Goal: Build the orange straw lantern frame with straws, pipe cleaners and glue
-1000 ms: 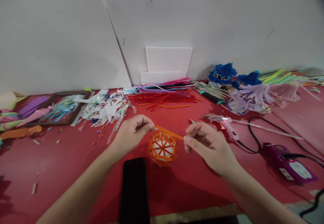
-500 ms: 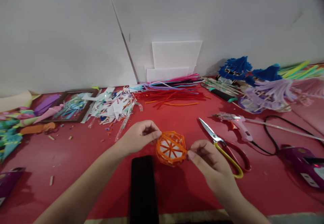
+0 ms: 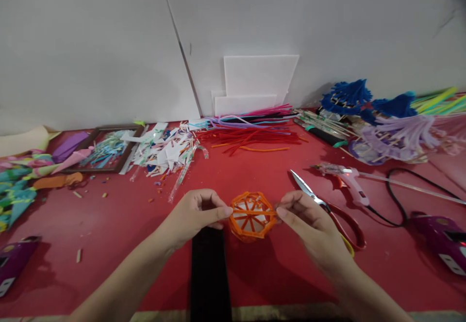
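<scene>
An orange pipe-cleaner frame [image 3: 248, 236], rounded like a small basket with spokes and a white base, sits in front of me. Across its top runs a straight orange pipe cleaner [image 3: 255, 212]. At the strip's left end, my left hand [image 3: 204, 215] is closed in a pinch. The thumb and fingers of my right hand [image 3: 311, 227] pinch its other end. Whether either hand also touches the frame's rim is hard to see. Scissors [image 3: 306, 185] with red and yellow handles lie beside my right hand, which partly covers them.
A black phone-like slab [image 3: 210, 278] lies below my left hand. To the right are a pink glue gun [image 3: 351, 184] and a purple power strip [image 3: 437, 237]. Pipe cleaners [image 3: 251, 137], paper scraps [image 3: 169, 152] and a brown frame [image 3: 122, 159] line the back.
Both hands have turned the pipe cleaner from a slant to nearly level. My left hand has come lower, and my right hand has risen slightly, covering more of the scissors. The view has shifted a little.
</scene>
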{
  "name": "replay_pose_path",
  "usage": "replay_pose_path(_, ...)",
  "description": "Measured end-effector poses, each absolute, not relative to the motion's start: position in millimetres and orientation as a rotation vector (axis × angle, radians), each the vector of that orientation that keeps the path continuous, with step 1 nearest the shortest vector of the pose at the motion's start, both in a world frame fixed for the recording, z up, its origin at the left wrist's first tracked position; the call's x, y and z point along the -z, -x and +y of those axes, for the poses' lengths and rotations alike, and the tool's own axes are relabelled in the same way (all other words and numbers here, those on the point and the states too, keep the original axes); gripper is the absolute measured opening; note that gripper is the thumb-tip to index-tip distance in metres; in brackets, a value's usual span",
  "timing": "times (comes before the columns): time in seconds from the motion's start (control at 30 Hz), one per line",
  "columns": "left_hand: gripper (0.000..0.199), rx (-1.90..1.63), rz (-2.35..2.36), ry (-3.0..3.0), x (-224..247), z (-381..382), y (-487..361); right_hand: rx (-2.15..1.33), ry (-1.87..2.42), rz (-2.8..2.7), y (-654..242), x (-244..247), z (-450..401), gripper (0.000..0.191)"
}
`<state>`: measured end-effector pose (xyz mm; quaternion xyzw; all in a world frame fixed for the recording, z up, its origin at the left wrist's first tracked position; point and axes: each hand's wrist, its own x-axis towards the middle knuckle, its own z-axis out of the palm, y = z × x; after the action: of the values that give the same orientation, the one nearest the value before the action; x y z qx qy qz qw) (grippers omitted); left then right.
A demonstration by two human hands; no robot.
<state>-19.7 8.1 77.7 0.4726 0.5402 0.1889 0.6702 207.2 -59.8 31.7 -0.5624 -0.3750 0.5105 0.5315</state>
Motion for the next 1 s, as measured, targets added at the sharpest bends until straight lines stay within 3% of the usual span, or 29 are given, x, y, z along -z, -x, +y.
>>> replay_pose_path(0.47,0.037,-0.405,1.213,-0.981,-70,9,26,-1.158,1.324,-0.977,-211,-34,-56,0.022)
replay_pose_path(0.67,0.044,-0.481,1.252,-1.325,-63,4,29,-1.233,1.263,-0.892,-212,-32,-56,0.025)
replay_pose_path(0.73,0.055,-0.673,1.367,-1.619,-54,-3,30,-1.264,1.182,-0.809,-218,-31,-50,0.029)
replay_pose_path(0.83,0.104,-0.932,1.288,-1.961,-33,-19,26,-1.125,1.26,-0.833,-234,-24,-30,0.029)
replay_pose_path(0.9,0.129,-0.918,1.194,-2.108,-18,-27,20,-0.896,1.466,-1.082,-247,-14,-15,0.023)
replay_pose_path(1.0,0.128,-0.854,1.147,-2.199,2,-31,11,-0.669,1.688,-1.503,-259,3,5,0.015)
